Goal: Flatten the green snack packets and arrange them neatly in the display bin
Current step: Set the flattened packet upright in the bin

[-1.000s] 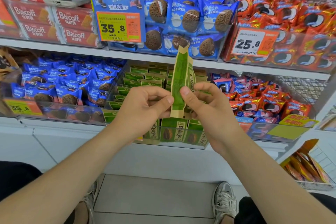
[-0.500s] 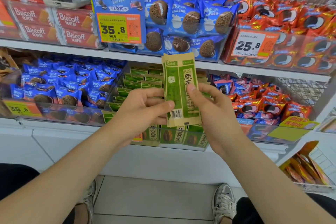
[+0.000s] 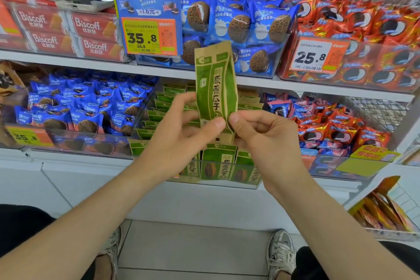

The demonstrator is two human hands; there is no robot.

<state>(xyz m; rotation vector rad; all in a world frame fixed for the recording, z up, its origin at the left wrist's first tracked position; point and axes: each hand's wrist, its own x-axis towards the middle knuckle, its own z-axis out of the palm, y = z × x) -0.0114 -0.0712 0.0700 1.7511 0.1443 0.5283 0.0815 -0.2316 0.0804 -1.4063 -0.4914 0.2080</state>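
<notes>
A green and tan snack packet (image 3: 216,84) stands upright in front of the shelf, its printed front facing me. My left hand (image 3: 179,138) pinches its lower part from the left, thumb on the front. My right hand (image 3: 261,138) pinches the same lower part from the right. Behind and below my hands sits the clear display bin (image 3: 227,163) on the lower shelf, holding several more green packets (image 3: 218,161), some upright at the front and others stacked behind.
Blue cookie packs (image 3: 79,107) fill the bin to the left and red ones (image 3: 336,127) the bin to the right. The upper shelf carries Biscoff boxes (image 3: 91,29), blue cookie packs and price tags (image 3: 150,36). My shoes rest on the tiled floor below.
The packet has been turned in my fingers, from edge-on to its back and now to its front. Both hands stayed at about the same place in front of the bin.
</notes>
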